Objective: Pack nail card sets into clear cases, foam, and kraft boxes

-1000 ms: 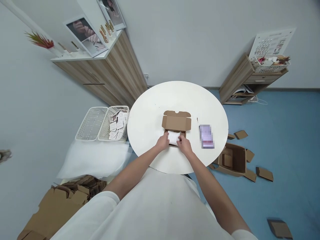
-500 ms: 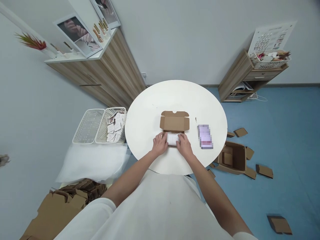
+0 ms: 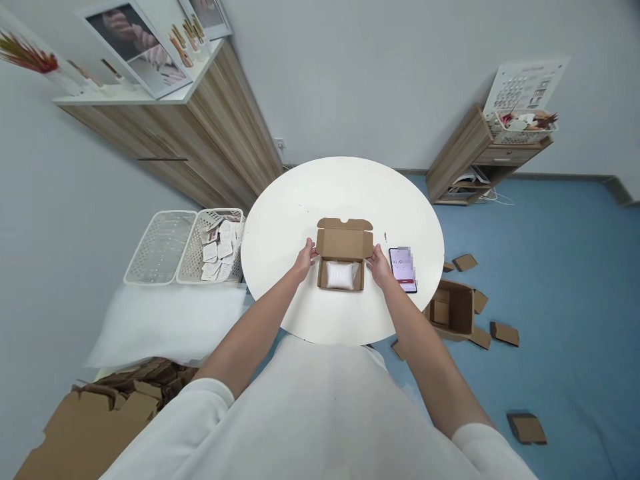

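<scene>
A small brown cardboard box (image 3: 344, 243) stands on the round white table with its lid raised at the back. Inside its tray lies a white wrapped packet (image 3: 341, 275), off to the left of the tray. My left hand (image 3: 303, 260) is beside the lid's left side flap, fingers stretched out, near or touching its edge. On the opposite side my right hand (image 3: 379, 267) is at the lid's right flap, its fingers extended too. Neither hand grips anything. Just right of my right hand lies a phone (image 3: 403, 270) with a lit screen, partly blurred.
White baskets stand left of the table (image 3: 345, 183); one holds paper cards (image 3: 220, 250). Below them are translucent sheets (image 3: 167, 323) and flattened cardboard (image 3: 90, 427). An open carton (image 3: 457, 310) and cardboard pieces lie on the floor at right. Cabinets stand behind on both sides.
Both hands have let go of the packet, which now rests in the box tray. They have moved apart and up to the two sides of the lid. The view has shifted slightly.
</scene>
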The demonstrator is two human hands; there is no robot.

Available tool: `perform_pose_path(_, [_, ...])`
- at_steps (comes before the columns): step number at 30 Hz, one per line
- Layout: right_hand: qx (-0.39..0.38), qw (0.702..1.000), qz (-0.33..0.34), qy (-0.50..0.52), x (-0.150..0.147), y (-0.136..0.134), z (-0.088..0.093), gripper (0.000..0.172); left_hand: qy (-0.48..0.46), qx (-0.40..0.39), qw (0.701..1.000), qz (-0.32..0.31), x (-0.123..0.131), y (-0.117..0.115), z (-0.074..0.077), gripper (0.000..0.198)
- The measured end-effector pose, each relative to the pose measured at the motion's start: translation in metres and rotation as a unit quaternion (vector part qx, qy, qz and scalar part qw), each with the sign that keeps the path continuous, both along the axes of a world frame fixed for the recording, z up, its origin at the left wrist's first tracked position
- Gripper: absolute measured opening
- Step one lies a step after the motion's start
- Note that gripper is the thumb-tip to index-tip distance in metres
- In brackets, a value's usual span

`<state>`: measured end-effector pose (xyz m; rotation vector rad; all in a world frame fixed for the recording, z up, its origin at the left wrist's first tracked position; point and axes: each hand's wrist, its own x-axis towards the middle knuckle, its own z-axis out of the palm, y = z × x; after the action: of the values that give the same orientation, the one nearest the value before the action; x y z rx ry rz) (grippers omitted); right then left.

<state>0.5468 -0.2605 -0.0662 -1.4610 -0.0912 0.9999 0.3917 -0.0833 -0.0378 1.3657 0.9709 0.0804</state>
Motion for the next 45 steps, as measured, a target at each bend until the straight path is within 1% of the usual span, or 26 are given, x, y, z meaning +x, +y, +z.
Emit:
perform_pose_path(4, [0.013,0.999,0.032,-0.014,-0.004,-0.007,0.01,0.063,-0.021,0.005,1.0,-0.019,-0.007,-0.005,0.004,0.072])
perform_pose_path(7, [0.032,0.996,0.071,-0.035,-0.007,-0.016,0.014,0.066,-0.033,-0.019,0.999,-0.017,-0.014,-0.008,0.005,0.072])
perform_pose_path(10, [0.019,0.995,0.088,-0.048,-0.011,-0.022,0.012,0.065,-0.041,-0.049,0.998,-0.018,-0.02,-0.012,0.006,0.073])
perform_pose_path(16, [-0.025,0.995,0.066,-0.072,-0.02,-0.026,0.0,0.063,-0.035,-0.079,0.996,-0.009,-0.028,-0.019,0.007,0.077])
perform_pose_path(19, [-0.026,0.994,0.072,-0.074,-0.022,-0.03,0.001,0.062,-0.029,-0.08,0.996,-0.028,-0.035,-0.019,0.007,0.079])
perform_pose_path(23, [-0.023,0.993,0.093,-0.07,-0.026,-0.035,0.005,0.061,-0.015,-0.082,0.994,-0.076,-0.046,-0.021,0.008,0.077])
perform_pose_path(26, [-0.021,0.992,0.105,-0.068,-0.03,-0.04,0.006,0.064,-0.016,-0.082,0.991,-0.107,-0.055,-0.024,0.009,0.078])
perform_pose_path(32, [0.001,0.99,0.134,-0.047,-0.037,-0.059,0.007,0.069,-0.044,-0.081,0.988,-0.124,-0.071,-0.031,0.007,0.078])
perform_pose_path(35, [0.008,0.985,0.166,-0.048,-0.041,-0.069,0.009,0.07,-0.041,-0.058,0.99,-0.119,-0.078,-0.037,0.004,0.073])
perform_pose_path(39, [-0.004,0.975,0.204,-0.084,-0.05,-0.079,0.011,0.06,-0.027,0.007,0.992,-0.122,-0.088,-0.049,-0.001,0.062])
perform_pose_path(42, [-0.029,0.962,0.224,-0.153,-0.058,-0.084,0.013,0.056,-0.024,0.089,0.988,-0.126,-0.094,-0.058,0.0,0.055])
perform_pose_path(44, [-0.059,0.944,0.235,-0.224,-0.065,-0.087,0.016,0.057,-0.011,0.156,0.977,-0.145,-0.097,-0.064,0.003,0.052])
perform_pose_path(45, [-0.077,0.93,0.245,-0.264,-0.068,-0.087,0.018,0.058,0.002,0.192,0.968,-0.163,-0.098,-0.067,0.006,0.05])
